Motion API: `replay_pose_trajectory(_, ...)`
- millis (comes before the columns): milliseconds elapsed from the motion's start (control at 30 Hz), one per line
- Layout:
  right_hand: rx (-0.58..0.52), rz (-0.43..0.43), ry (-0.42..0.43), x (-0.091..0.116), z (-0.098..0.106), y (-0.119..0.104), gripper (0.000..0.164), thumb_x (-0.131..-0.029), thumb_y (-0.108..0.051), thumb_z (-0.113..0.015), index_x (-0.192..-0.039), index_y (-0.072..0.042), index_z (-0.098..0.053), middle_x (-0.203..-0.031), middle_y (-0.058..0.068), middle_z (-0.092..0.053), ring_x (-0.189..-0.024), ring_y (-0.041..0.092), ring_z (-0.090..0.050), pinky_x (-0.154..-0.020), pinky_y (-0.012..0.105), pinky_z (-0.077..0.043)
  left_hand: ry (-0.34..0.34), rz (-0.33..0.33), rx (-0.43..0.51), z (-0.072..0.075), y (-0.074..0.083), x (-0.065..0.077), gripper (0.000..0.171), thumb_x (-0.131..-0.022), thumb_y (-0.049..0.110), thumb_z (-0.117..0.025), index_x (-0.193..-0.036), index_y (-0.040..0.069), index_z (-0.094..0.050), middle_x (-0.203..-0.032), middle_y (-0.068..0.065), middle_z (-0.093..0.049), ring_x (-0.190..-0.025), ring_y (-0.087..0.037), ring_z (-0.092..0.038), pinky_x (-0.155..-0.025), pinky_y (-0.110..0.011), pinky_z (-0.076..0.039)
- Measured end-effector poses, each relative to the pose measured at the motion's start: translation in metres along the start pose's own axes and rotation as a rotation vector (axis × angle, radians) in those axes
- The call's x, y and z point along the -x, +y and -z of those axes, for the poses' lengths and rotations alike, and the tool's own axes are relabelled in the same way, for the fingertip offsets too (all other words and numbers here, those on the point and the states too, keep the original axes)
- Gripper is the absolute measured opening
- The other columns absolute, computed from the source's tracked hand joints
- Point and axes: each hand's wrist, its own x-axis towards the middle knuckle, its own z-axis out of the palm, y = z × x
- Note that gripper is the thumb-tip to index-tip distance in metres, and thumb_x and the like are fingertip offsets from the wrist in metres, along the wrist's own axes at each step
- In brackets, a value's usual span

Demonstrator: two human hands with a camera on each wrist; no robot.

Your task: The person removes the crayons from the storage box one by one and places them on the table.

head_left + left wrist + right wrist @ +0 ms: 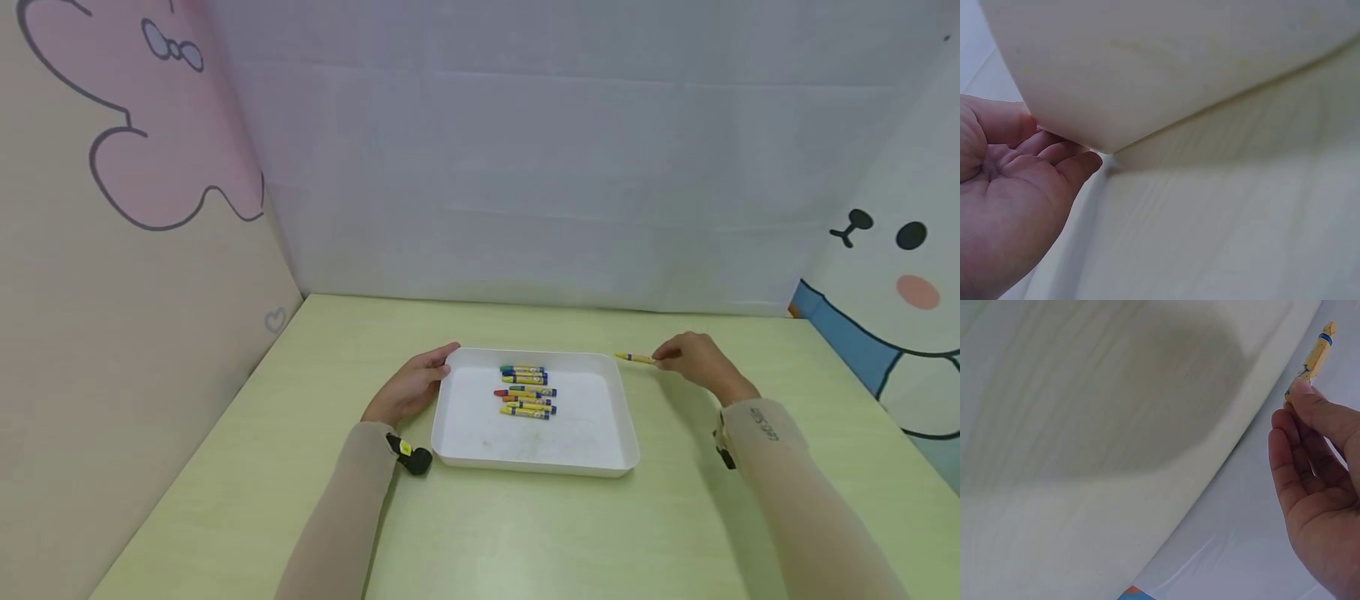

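Observation:
A white tray [585, 442] lies on the table, with several crayons [528, 379] grouped in a loose column inside it. At its upper left corner my left hand [411, 385] grips the rim, thumb on the near side of the wall. The left wrist view shows that hand's fingertips [1088, 161] at the tray's lower edge [1147, 119]. Off the tray's upper right corner, my right hand [697, 360] pinches a yellow crayon [633, 358] by one end. Its tip points left toward the tray; in the right wrist view the crayon [1319, 353] shows a blue band near the tip.
The pale wood table [525, 542] meets a white sheet [525, 192] at its back edge. A wall with a pink cartoon [172, 142] stands at the left, and a white bear drawing [885, 275] covers the right side.

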Motion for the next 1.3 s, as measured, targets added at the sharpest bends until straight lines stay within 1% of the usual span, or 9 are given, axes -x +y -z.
replay_pose_trajectory(433, 0.003, 0.011, 0.034, -0.001, -0.008, 0.011, 0.020, -0.090, -0.004, -0.064, -0.103, 0.009, -0.069, -0.101, 0.027, -0.067, -0.095, 0.043, -0.062, -0.081, 0.051, -0.053, 0.009, 0.012, -0.005, -0.002, 0.003, 0.000, 0.053, -0.101, -0.003, -0.031, -0.153, 0.003, -0.019, -0.160, -0.012, -0.018, -0.146, -0.029, -0.021, -0.120, -0.043, -0.020)
replay_pose_trajectory(633, -0.009, -0.027, 0.019, -0.003, -0.012, 0.011, 0.020, -0.090, -0.002, -0.063, -0.105, 0.010, -0.068, -0.104, 0.028, -0.066, -0.097, 0.042, -0.061, -0.082, 0.050, -0.053, 0.009, 0.019, -0.008, -0.003, 0.005, 0.000, 0.054, -0.101, -0.003, -0.031, -0.153, 0.003, -0.018, -0.160, -0.012, -0.017, -0.147, -0.028, -0.019, -0.120, -0.042, -0.019)
replay_pose_trajectory(733, -0.014, -0.041, 0.015, -0.005, -0.014, 0.011, 0.021, -0.089, -0.002, -0.064, -0.105, 0.010, -0.068, -0.104, 0.028, -0.066, -0.097, 0.042, -0.061, -0.083, 0.050, -0.053, 0.006, 0.013, -0.009, -0.003, 0.005, 0.001, 0.054, -0.101, -0.004, -0.030, -0.153, 0.002, -0.017, -0.160, -0.012, -0.016, -0.147, -0.028, -0.018, -0.120, -0.043, -0.018)
replay_pose_trajectory(967, 0.015, -0.071, 0.030, -0.008, -0.019, 0.014, 0.020, -0.089, -0.003, -0.065, -0.105, 0.008, -0.069, -0.102, 0.026, -0.068, -0.097, 0.041, -0.061, -0.083, 0.049, -0.052, 0.015, 0.020, -0.002, -0.004, 0.004, 0.001, 0.053, -0.102, -0.003, -0.031, -0.153, 0.005, -0.020, -0.160, -0.011, -0.019, -0.146, -0.027, -0.021, -0.120, -0.042, -0.020)
replay_pose_trajectory(1100, 0.024, -0.066, 0.039, -0.008, -0.021, 0.016, 0.020, -0.089, -0.003, -0.065, -0.105, 0.008, -0.070, -0.103, 0.026, -0.068, -0.098, 0.042, -0.061, -0.084, 0.050, -0.052, 0.013, 0.014, -0.017, -0.004, 0.004, 0.001, 0.053, -0.102, -0.003, -0.031, -0.153, 0.004, -0.020, -0.160, -0.011, -0.018, -0.147, -0.027, -0.020, -0.120, -0.042, -0.019)
replay_pose_trajectory(1300, 0.025, -0.039, 0.053, -0.007, -0.024, 0.017, 0.020, -0.089, -0.002, -0.064, -0.106, 0.008, -0.069, -0.105, 0.027, -0.067, -0.097, 0.042, -0.062, -0.083, 0.050, -0.053, 0.028, 0.010, -0.033, -0.003, 0.003, 0.000, 0.053, -0.102, -0.003, -0.031, -0.153, 0.004, -0.021, -0.160, -0.010, -0.019, -0.147, -0.026, -0.019, -0.120, -0.042, -0.019)
